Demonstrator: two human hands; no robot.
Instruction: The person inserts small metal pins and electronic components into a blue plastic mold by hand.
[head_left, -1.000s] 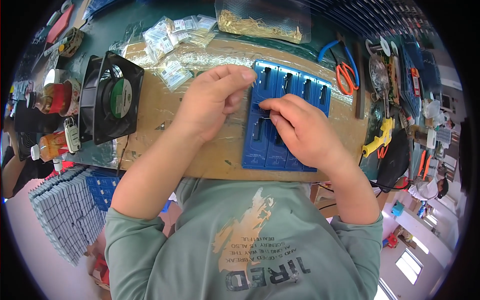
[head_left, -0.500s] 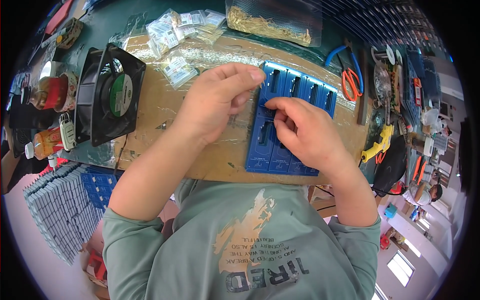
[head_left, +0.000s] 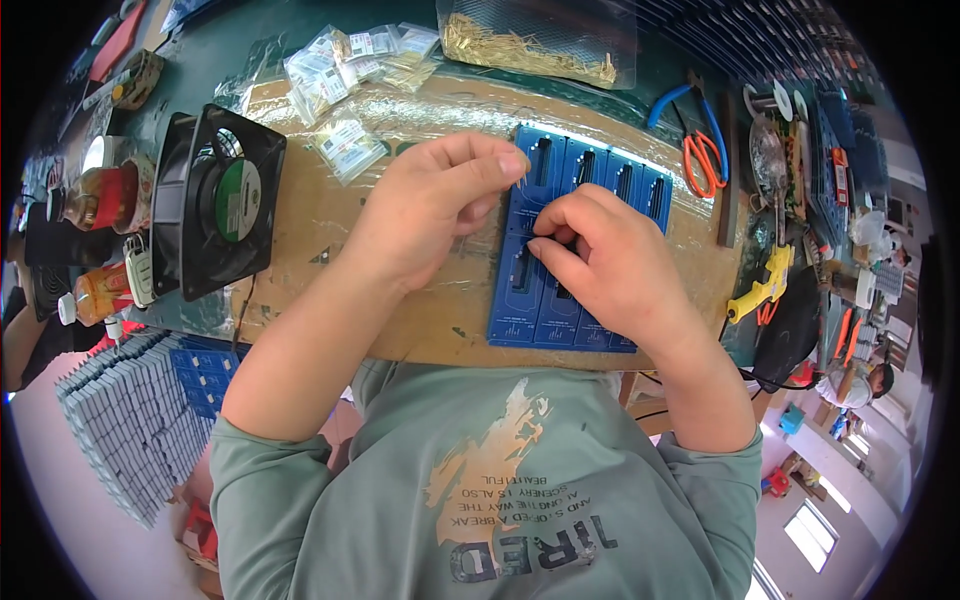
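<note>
A blue circuit board panel (head_left: 510, 312), divided into several units with dark slots, lies flat on the brown work surface. My left hand (head_left: 435, 190) is closed in a pinch at the panel's far left corner. Something very thin shows under its fingertips, too small to name. Over the panel's left half, my right hand (head_left: 605, 255) has its thumb and forefinger pressed together close to the board. Whatever it pinches, if anything, is hidden. This hand covers the middle of the panel.
Beyond the panel stand a clear tray (head_left: 625, 50) of thin gold pins and small plastic packets (head_left: 350, 145). A black fan (head_left: 215, 200) is at left. At right lie blue-handled cutters (head_left: 665, 100), orange-handled pliers (head_left: 705, 165) and a yellow tool (head_left: 765, 285).
My right hand's fingertips have moved slightly down along the panel, toward me, and closed together. My left hand stays pinched at the panel's corner. The whole view has shifted a little.
</note>
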